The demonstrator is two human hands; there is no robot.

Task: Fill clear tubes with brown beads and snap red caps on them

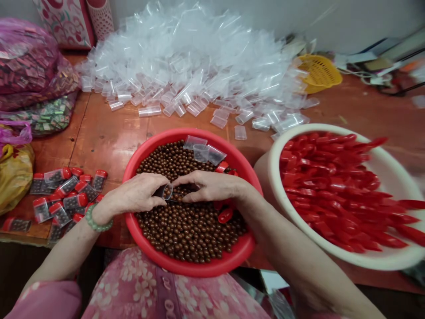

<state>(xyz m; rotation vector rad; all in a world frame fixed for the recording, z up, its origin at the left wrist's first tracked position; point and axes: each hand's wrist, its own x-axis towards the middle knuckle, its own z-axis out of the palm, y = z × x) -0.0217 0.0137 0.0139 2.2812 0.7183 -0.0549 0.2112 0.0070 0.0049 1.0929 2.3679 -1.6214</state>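
My left hand, with a green bead bracelet at the wrist, is closed round a small clear plastic container. Its open mouth faces right. Close to that mouth, my right hand has its fingers curled low over small shiny brown balls; a thin dark edge shows beneath the fingers, but what it belongs to is hidden. The balls fill much of a red basin. Several clear containers lie on the balls at the back, and red caps lie beside my right wrist.
A large heap of clear containers covers the back of the wooden table. On the right stands a white tub of red plastic pieces. Filled, red-capped containers and bags of packets are left. A yellow basket stands behind.
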